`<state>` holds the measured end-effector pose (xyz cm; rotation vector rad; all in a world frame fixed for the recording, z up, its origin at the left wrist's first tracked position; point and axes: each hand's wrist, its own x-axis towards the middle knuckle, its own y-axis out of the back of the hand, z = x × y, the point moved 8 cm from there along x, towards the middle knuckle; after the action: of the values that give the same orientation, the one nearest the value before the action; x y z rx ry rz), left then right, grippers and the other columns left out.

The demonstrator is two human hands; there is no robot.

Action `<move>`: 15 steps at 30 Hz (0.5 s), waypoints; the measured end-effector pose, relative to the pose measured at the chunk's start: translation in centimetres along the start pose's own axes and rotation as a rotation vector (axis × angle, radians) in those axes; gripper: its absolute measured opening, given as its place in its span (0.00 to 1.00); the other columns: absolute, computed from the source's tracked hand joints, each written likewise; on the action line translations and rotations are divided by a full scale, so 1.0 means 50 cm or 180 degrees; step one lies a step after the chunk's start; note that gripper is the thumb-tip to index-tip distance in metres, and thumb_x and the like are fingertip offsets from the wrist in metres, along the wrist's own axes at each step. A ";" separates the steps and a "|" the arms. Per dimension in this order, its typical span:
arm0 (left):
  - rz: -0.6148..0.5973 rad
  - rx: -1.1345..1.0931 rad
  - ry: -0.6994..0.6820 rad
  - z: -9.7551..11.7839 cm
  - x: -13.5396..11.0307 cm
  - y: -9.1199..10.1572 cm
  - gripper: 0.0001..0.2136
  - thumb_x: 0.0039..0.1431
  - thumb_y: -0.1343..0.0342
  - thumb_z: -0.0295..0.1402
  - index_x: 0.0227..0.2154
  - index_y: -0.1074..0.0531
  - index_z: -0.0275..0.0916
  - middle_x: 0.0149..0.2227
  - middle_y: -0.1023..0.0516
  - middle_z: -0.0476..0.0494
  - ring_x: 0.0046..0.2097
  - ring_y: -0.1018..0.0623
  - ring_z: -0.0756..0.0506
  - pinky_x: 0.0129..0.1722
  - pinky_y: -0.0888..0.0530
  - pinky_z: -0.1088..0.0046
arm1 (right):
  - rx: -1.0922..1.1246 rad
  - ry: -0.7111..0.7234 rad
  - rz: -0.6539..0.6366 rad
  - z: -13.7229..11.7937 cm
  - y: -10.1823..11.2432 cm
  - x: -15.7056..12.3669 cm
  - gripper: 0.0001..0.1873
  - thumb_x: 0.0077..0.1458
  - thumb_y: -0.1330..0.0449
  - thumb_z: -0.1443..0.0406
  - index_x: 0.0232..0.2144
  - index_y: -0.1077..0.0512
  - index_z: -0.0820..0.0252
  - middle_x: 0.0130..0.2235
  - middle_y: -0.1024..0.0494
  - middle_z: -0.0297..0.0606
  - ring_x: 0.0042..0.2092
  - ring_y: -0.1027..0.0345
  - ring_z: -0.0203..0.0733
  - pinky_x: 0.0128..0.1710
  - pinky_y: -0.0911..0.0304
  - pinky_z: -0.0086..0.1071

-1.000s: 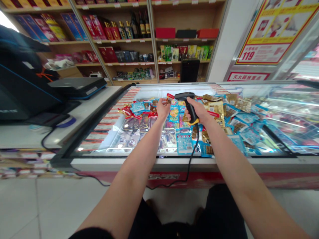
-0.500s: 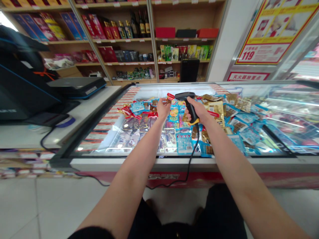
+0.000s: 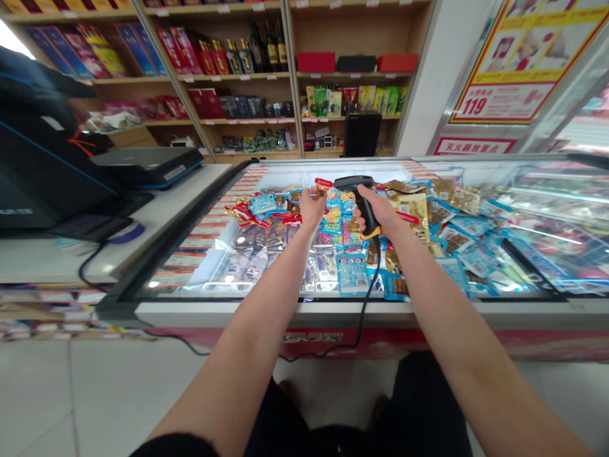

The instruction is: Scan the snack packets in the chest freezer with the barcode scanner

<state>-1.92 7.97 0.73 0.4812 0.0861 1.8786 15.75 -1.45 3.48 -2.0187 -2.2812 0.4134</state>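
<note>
My left hand pinches a small red-topped snack packet between its fingers, just above the heap. My right hand grips a black and yellow handheld barcode scanner, its head pointing left toward that packet. A black coiled cable runs from the scanner's base down over the freezer's front edge. Below both hands, many foil snack packets in blue, gold and red lie spread inside a glass-topped chest freezer.
To the left stands a white checkout counter with a dark flat device and black cables. Wooden shelves of bottles and gift boxes stand behind the freezer. A red and yellow poster hangs at the right.
</note>
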 end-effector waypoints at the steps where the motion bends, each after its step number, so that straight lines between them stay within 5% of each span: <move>1: -0.0038 -0.0072 0.0059 -0.003 -0.001 -0.003 0.12 0.52 0.45 0.26 0.40 0.34 0.41 0.36 0.21 0.46 0.36 0.19 0.46 0.38 0.25 0.71 | -0.0007 0.0017 -0.0001 -0.001 -0.001 -0.001 0.22 0.64 0.43 0.49 0.25 0.36 0.57 0.18 0.31 0.32 0.15 0.39 0.33 0.12 0.40 0.26; 8: -0.0228 -0.0217 0.0299 -0.014 0.001 -0.012 0.21 0.49 0.44 0.24 0.48 0.34 0.40 0.32 0.22 0.49 0.34 0.19 0.45 0.36 0.26 0.71 | -0.0020 0.0117 0.0055 -0.008 -0.003 -0.006 0.21 0.65 0.43 0.53 0.24 0.36 0.58 0.18 0.31 0.33 0.14 0.39 0.33 0.11 0.41 0.27; 15: 0.0397 0.0078 -0.0054 0.013 0.045 0.092 0.28 0.49 0.44 0.24 0.56 0.36 0.41 0.41 0.22 0.44 0.45 0.20 0.42 0.48 0.27 0.67 | 0.0061 0.0163 0.0128 -0.009 0.008 0.004 0.22 0.64 0.43 0.51 0.24 0.36 0.58 0.17 0.31 0.32 0.14 0.40 0.33 0.11 0.42 0.26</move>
<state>-6.42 8.28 3.29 0.5296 0.0691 1.9969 16.19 -1.14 3.80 -2.0447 -2.2022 0.3803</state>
